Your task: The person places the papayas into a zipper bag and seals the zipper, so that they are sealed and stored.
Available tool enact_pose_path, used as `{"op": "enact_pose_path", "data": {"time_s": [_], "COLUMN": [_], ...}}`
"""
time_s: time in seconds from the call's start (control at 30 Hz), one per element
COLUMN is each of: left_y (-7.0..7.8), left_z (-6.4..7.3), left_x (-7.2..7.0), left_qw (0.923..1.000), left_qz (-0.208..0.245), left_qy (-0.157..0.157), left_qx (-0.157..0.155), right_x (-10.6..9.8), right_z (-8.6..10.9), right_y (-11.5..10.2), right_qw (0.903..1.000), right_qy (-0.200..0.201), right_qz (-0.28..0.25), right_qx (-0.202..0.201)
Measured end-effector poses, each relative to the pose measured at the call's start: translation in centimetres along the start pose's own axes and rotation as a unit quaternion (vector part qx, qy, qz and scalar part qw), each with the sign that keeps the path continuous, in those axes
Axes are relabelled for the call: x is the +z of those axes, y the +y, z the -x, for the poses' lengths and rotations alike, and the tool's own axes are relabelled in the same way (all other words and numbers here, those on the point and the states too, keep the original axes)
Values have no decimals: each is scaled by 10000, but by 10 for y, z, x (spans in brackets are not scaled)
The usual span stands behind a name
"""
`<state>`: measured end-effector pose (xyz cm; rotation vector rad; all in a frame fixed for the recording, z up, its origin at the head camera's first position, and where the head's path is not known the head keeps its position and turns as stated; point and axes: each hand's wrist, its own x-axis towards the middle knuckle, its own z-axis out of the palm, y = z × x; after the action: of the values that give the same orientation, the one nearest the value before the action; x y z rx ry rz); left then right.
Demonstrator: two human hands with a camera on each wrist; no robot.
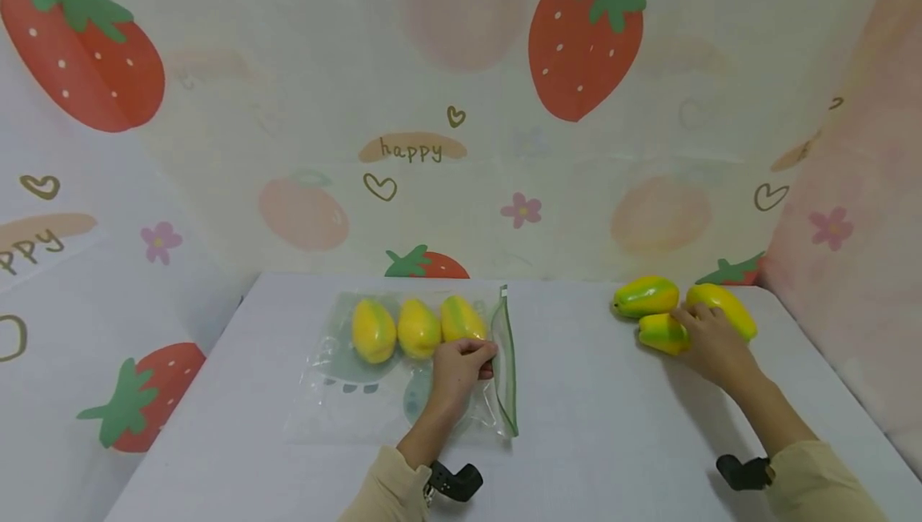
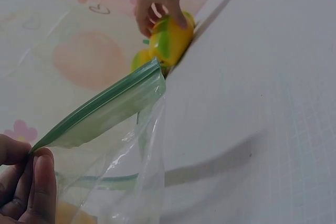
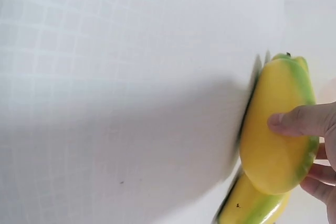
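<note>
Bag: clear zip bag (image 1: 353,414) lies flat on the white table (image 1: 576,402), mouth on the right side, green zip edge (image 2: 102,98) parted from the opposite edge, so it's unsealed.
In bag: three yellow-green fruits in a row along the far half: left fruit (image 1: 374,331), middle fruit (image 1: 418,330), right fruit (image 1: 461,317) nearest the mouth.
Left hand (image 1: 459,370): thumb and fingers together, pinching the zip edge.
Outside bag: three more fruits clustered at the table's far right: near fruit (image 1: 659,334), far-left fruit (image 1: 646,296), far-right fruit (image 1: 723,310).
Right hand (image 1: 713,346): thumb and fingers clamped on opposite sides of the near fruit. Can't tell if it's lifted.
</note>
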<state>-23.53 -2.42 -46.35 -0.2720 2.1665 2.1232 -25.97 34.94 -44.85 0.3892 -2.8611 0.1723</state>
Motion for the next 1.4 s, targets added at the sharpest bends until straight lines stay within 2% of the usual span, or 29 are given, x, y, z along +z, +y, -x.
{"op": "enact_pose_path", "data": {"time_s": [0.23,0.63,1.0,1.4], "left_y": [0,3,2,3], "left_z": [0,2,2,3], "left_x": [0,0,-2,-2], "left_qw": [10000,9999,9999,9999], "left_qz": [-65,64,134,157], "left_qy": [-1,61,7,18], "left_qx": [39,61,46,63], "right_x": [-1,-12,-15,-18], "right_z": [3,4,1,-1], "right_y": [0,1,-5,-12], "right_qw": [9999,9976,9972,9919], "right_qy": [-135,-569,-363,-586], "right_qz": [0,-360,-647,-1072], "right_qx": [70,129,-38,352]}}
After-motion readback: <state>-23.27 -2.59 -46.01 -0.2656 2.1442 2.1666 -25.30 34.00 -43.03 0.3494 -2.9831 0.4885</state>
